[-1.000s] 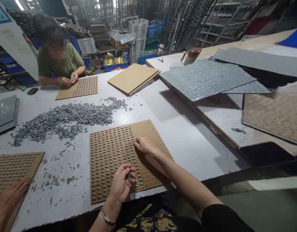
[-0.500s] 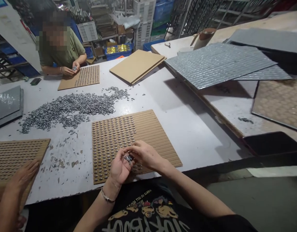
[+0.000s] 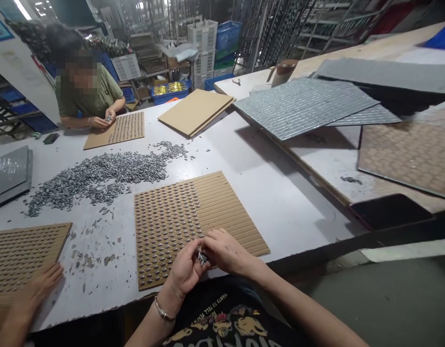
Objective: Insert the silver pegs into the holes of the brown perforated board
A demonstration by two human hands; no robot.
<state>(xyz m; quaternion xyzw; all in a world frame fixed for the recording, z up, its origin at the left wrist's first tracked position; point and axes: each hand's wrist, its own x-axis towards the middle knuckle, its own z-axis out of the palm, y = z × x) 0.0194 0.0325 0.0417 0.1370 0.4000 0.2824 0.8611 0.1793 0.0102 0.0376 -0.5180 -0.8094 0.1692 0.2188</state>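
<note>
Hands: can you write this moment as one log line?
left hand: holds small metal pieces | right hand: picking from them | under: slotted cardboard board

My table (image 3: 280, 193): three slotted brown boards on it, one before me (image 3: 193, 221), one left (image 3: 23, 250), one far (image 3: 117, 129); one loose metal-piece heap (image 3: 99, 176); two coworkers.

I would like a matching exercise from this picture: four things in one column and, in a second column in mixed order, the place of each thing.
Things:
1. heap of small grey metal pieces
2. stack of plain brown boards
3. silvery ribbed sheet
4. brown slotted board

Places:
A. on the next table, at the right
B. just beyond the person's two hands
C. far middle of the white table
D. left of centre, loose on the table

Pairs: 1-D, 2-C, 3-A, 4-B
</note>
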